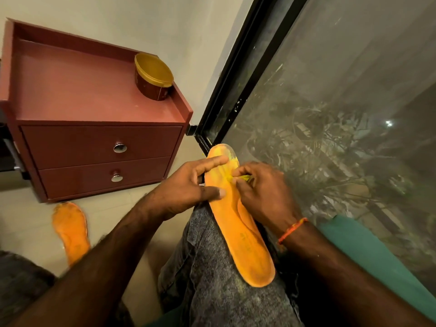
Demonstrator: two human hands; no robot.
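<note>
1. Head view, where things are: the insole (238, 223) lies lengthwise on the leg (212, 267), heel toward the person and toe overhanging the knee, close to the window (330, 114).
2. Head view, grips: the left hand (188, 185) clamps the insole's toe half, index finger and thumb laid across its top and the other fingers curled at its left edge. The right hand (262, 187) has a tight fingertip grip on a yellow strip (245, 178) lifted off the insole's right edge.
3. Risks, as I judge them:
   - A fast or steep pull may tear the thin strip and leave scraps stuck.
   - The insole bends easily, so a hard tug could fold the unsupported toe or drag it out from under the left thumb.
   - If it slips off the knee, it falls to the floor (30, 208).
4. Room to move:
   - The window closes off the right side, so the right elbow has little swing there.
   - Space opens to the left, above the floor.
   - A spare insole (70, 230) lies on the floor in front of the cabinet (94, 147).
   - A tub (153, 76) stands at the back right corner of the cabinet top, well apart from the hands.
</note>
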